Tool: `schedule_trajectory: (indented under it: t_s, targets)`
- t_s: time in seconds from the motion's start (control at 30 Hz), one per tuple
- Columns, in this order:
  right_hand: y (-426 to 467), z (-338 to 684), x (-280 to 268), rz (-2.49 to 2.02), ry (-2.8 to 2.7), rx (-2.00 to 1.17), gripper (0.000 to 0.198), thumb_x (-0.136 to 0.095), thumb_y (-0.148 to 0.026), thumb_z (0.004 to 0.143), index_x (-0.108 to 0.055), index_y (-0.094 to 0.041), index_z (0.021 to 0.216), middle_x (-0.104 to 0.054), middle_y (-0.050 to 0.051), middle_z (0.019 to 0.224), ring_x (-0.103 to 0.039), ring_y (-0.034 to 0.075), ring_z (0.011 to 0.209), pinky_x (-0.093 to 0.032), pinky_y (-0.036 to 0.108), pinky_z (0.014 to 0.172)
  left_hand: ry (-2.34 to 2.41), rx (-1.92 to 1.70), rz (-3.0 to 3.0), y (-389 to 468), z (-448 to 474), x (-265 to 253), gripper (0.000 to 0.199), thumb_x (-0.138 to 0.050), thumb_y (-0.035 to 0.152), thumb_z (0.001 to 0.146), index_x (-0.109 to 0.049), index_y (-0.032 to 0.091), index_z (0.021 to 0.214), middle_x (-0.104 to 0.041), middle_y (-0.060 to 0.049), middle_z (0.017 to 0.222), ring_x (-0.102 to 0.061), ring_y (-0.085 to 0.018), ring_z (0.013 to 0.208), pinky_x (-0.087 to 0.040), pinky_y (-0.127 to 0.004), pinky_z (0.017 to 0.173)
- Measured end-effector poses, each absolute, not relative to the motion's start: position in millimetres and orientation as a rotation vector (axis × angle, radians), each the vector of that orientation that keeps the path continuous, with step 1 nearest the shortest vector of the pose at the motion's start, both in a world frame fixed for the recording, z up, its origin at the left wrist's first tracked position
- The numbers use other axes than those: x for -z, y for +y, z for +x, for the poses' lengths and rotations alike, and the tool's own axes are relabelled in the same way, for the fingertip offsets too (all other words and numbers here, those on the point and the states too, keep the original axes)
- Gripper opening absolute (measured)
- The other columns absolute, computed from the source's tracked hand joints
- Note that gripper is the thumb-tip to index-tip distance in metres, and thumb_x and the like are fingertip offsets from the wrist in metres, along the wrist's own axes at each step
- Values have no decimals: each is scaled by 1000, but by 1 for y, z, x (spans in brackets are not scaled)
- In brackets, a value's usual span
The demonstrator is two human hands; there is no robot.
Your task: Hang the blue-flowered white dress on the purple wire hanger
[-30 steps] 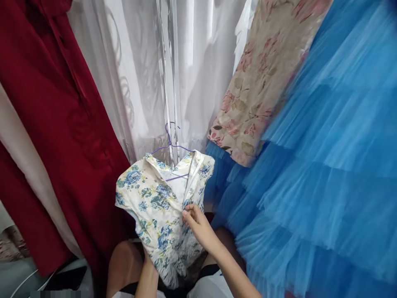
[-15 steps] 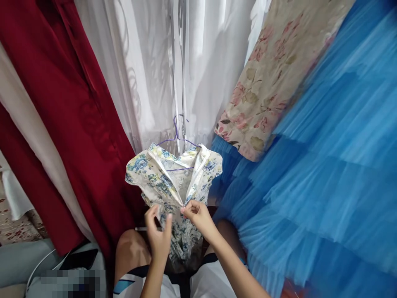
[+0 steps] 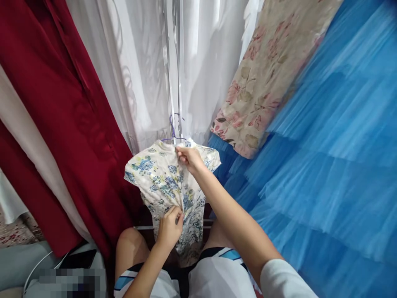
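Observation:
A white dress [image 3: 169,176] with blue and yellow flowers hangs on a purple wire hanger [image 3: 172,128] in front of me. Its zipped seam runs down the middle, and the two edges meet up to the neckline. At the top of that seam my right hand [image 3: 190,158] is closed in a pinch on the zipper pull, which the fingers mostly hide. Lower on the dress, my left hand [image 3: 171,223] pinches the fabric beside the seam.
Dark red drapes [image 3: 71,124] hang to the left and white curtains [image 3: 149,74] behind. On the right are a floral cloth [image 3: 248,95] and a layered blue tulle skirt [image 3: 310,165]. A dark phone-like object [image 3: 79,259] lies on a grey seat [image 3: 18,265] at lower left.
My right hand has moved up from mid-dress to the neckline, and the open V has zipped closed. My left hand, open before, now grips the fabric below.

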State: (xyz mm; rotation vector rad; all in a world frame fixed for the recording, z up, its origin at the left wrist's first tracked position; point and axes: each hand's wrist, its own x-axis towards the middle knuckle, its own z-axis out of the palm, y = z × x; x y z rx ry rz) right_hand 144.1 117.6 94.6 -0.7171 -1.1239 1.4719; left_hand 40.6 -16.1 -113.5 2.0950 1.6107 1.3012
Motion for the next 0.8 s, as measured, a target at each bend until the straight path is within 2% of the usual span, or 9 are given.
schedule_trajectory:
  t_s: [0.13, 0.2, 0.27, 0.33, 0.4, 0.47, 0.57, 0.7, 0.8]
  targets:
    - [109, 141, -106, -720, -1205, -1427, 15, -67, -26, 73, -60, -14, 67, -59, 0, 55, -37, 5, 38, -21, 21, 36, 1524, -1296, 2149, -7, 24, 85, 10, -55, 24, 89, -61, 20, 82, -63, -3, 81, -61, -18, 76, -47, -28, 73]
    - [98, 143, -99, -715, -1280, -1377, 14, -65, -27, 74, -59, -15, 68, -61, 0, 55, -37, 6, 37, -24, 22, 37, 1510, -1516, 2107, 4, 12, 50, 17, -55, 28, 91, -64, 21, 103, -64, -3, 84, -61, -17, 78, -48, -29, 77]
    - [88, 146, -92, -702, -1325, -1315, 15, -64, -28, 74, -57, -17, 67, -59, 0, 52, -36, 7, 37, -25, 22, 38, 1508, -1773, 2067, 19, 2, 5, 33, -52, 30, 94, -57, 21, 125, -64, -3, 86, -60, -16, 78, -48, -29, 79]
    - [84, 148, -88, -688, -1367, -1251, 16, -64, -29, 75, -56, -18, 66, -58, -1, 52, -36, 8, 38, -27, 23, 40, 1473, -1853, 2186, 37, -4, -40, 37, -46, 31, 97, -53, 22, 132, -65, -4, 94, -60, -16, 80, -47, -29, 80]
    - [87, 147, -85, -680, -1422, -1169, 18, -63, -32, 77, -55, -18, 67, -58, -1, 53, -38, 8, 40, -29, 23, 42, 1405, -1711, 2443, 55, -5, -75, 30, -47, 33, 96, -63, 20, 119, -65, -6, 100, -60, -18, 89, -45, -31, 84]
    - [97, 144, -79, -692, -1471, -1035, 20, -61, -35, 79, -54, -19, 69, -58, -1, 54, -42, 10, 44, -33, 23, 45, 1377, -1582, 2621, 69, -2, -96, 27, -48, 34, 96, -68, 17, 100, -65, -7, 94, -60, -20, 90, -44, -32, 85]
    - [116, 139, -56, -790, -1515, -798, 21, -58, -36, 81, -51, -20, 69, -56, -1, 56, -49, 12, 52, -38, 24, 53, 1429, -1713, 2587, 77, -2, -108, 28, -46, 32, 97, -67, 16, 89, -64, -5, 86, -59, -19, 85, -43, -29, 82]
    - [120, 142, -16, -886, -1579, -742, 23, -55, -33, 81, -48, -21, 64, -52, -2, 53, -47, 13, 52, -36, 24, 53, 1601, -2182, 2069, 80, -42, -107, 24, -50, 34, 95, -65, 15, 91, -64, -3, 87, -58, -16, 83, -43, -26, 81]
    - [105, 148, 2, -879, -1610, -830, 21, -55, -31, 80, -49, -20, 64, -52, -3, 53, -45, 12, 49, -33, 24, 51, 1569, -2338, 1321, 87, -88, -86, 16, -55, 29, 90, -61, 15, 85, -61, -1, 84, -55, -13, 82, -43, -24, 82]
